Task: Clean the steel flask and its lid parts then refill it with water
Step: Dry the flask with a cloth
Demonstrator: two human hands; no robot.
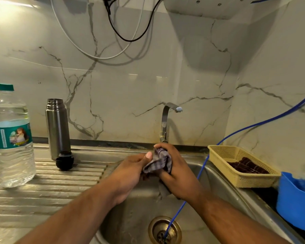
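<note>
A: Hands, quick?
B: Both over the sink (pixel 130 217), in front of its tap (pixel 165 120). The left hand (pixel 132 166) and right hand (pixel 176 175) are both clamped on a grey checked cloth (pixel 158 162). The fingers (pixel 163 175) are curled round it and the left thumb is pressed on top. Can't tell if anything is wrapped inside.
A: Flask?
B: The steel flask (pixel 57 127) stands upright with its mouth open on the ribbed tabletop (pixel 60 191) left of the sink, back by the wall. The black lid part (pixel 64 160) sits just in front of it, nearer the sink's edge.
A: Other stuff?
B: A plastic water bottle (pixel 11 138), capped, is further left of the sink than the flask. A yellow basket (pixel 224 152) on the sink's right rim has a dark cloth (pixel 246 167) in it. A blue tub (pixel 296 199) is right of the sink, past the basket. A thin blue tube (pixel 183 205) drops from the right into the sink's drain (pixel 164 229).
</note>
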